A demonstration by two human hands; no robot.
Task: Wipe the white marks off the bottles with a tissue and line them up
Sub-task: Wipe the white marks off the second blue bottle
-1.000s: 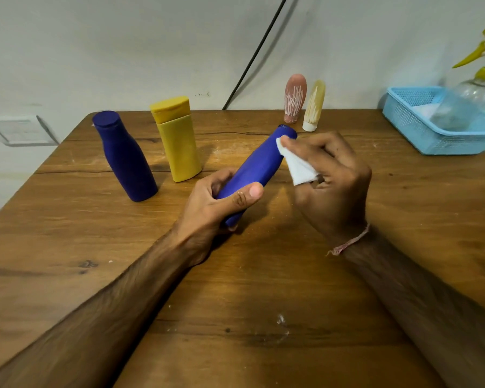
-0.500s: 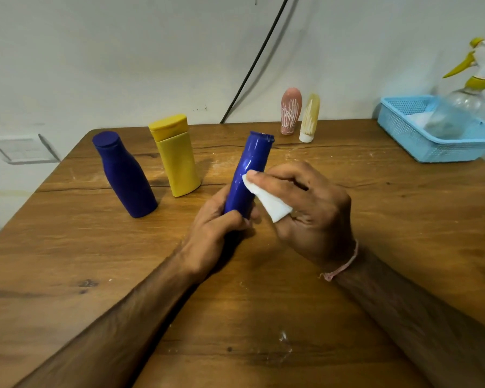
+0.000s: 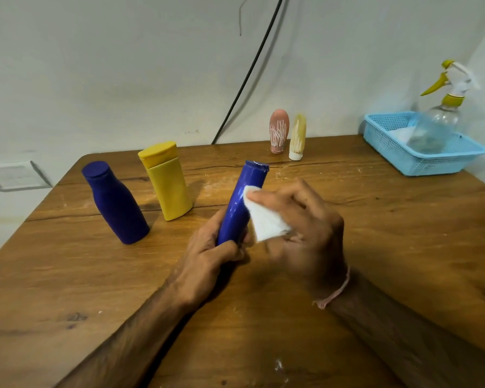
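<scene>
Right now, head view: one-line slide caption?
Mid-wipe: left hand grips blue bottle, right hand presses tissue to it.

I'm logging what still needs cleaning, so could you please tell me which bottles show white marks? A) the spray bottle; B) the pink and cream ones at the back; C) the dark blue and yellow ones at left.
B: the pink bottle and the cream bottle by the wall carry white streaks.

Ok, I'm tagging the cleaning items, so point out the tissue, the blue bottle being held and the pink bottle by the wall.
tissue [image 3: 266,222]: head view, middle of the white fold.
held blue bottle [image 3: 237,203]: head view, upper body below the cap.
pink bottle [image 3: 278,130]: head view, its white-scribbled front.
</scene>
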